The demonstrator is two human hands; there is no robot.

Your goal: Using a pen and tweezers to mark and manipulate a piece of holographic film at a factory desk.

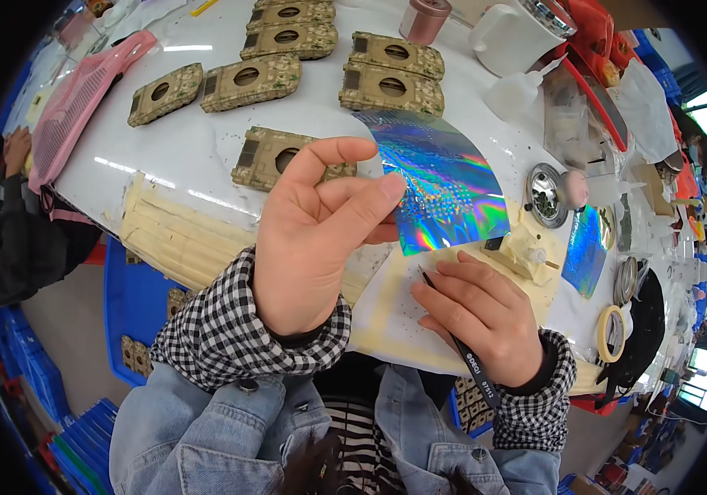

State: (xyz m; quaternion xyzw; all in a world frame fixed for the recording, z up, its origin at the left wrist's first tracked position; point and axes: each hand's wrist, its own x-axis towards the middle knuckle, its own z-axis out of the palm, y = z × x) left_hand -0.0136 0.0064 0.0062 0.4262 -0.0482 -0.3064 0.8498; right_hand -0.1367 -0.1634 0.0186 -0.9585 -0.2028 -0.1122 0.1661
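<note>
A: A pale blue denim jacket [205, 437], worn by the person, is nearest, along the lower edge, with black-and-white checked cuffs [230, 330] at the wrists. Above it the left hand [312, 223] is raised.

B: What does that hand hold?

A: A shiny blue sheet [456, 210] with rainbow glints and rows of small dots. Thumb and fingers are pinched together on its left edge, the thumb on the front. The sheet bows slightly, held up over the work area, right of centre.

B: And the other hand?

A: The right hand [485, 318] is lower, just below the sheet, its fingers closed on a slim black tool [474, 368] whose tip points up and to the left.

B: What surrounds them?

A: On the white tabletop [197, 148] beyond sit several camouflaged model hulls [267, 74], each with a round opening; one is partly hidden by the left hand. To the right lie a second blue sheet [584, 256], a round metal tin [535, 177] and a roll of pale tape [603, 338].

B: Anything further off?

A: A blue tray [116, 330] of more hulls, below the table's edge at left. Beyond it, another person's hand [17, 148] and dark sleeve [14, 202].
</note>
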